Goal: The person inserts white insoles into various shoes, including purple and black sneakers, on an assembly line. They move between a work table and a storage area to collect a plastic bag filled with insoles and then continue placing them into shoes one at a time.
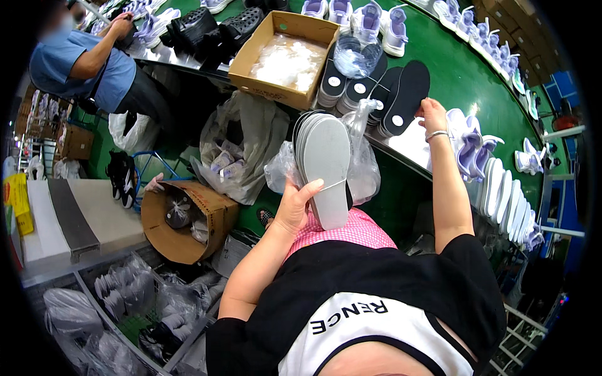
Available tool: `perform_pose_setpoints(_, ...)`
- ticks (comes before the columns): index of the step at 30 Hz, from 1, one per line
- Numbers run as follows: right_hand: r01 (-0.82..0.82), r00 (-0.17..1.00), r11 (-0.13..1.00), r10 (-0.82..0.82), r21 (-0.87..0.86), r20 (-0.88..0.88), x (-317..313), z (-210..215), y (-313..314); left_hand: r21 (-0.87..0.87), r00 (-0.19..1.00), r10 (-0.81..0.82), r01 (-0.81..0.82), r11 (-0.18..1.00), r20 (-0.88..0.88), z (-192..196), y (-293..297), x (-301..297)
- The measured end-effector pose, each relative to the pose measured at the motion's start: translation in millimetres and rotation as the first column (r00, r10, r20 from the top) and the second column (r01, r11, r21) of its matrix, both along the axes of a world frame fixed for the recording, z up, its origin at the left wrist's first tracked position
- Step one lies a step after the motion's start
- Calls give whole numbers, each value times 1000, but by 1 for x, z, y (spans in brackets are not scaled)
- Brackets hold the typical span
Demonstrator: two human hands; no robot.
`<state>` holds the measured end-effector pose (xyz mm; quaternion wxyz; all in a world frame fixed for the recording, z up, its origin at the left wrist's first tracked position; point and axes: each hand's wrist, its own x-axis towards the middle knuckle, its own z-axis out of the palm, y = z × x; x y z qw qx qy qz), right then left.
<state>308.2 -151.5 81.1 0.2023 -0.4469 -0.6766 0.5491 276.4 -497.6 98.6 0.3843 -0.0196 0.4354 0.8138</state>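
- Two cardboard boxes sit left: one tipped open on the floor (pixel 182 219), one on the green conveyor (pixel 285 56).
- Left hand (pixel 295 203) grips a stack of grey insoles (pixel 326 166) over the lap.
- Right hand (pixel 433 116) pinches a black insole (pixel 406 97) on the conveyor edge, beside lilac shoes (pixel 467 147).

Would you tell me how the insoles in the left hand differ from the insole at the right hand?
The grey insole stack, gripped by the left hand, shows pale undersides and stands upright above the lap. The black insole, touched by the right hand, is dark and lies on the green conveyor. Both share a foot-shaped outline.
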Motion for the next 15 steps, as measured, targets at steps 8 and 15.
perform_pose_setpoints(8, -461, 874, 816, 485, 349, 21, 8, 12, -108, 84, 997, -55, 50, 995, 60, 7, -11, -4)
perform_pose_setpoints(15, -422, 898, 852, 347, -310, -269, 13, -15, -127, -35, 970, -160, 156, 987, -181, 18, -16, -25)
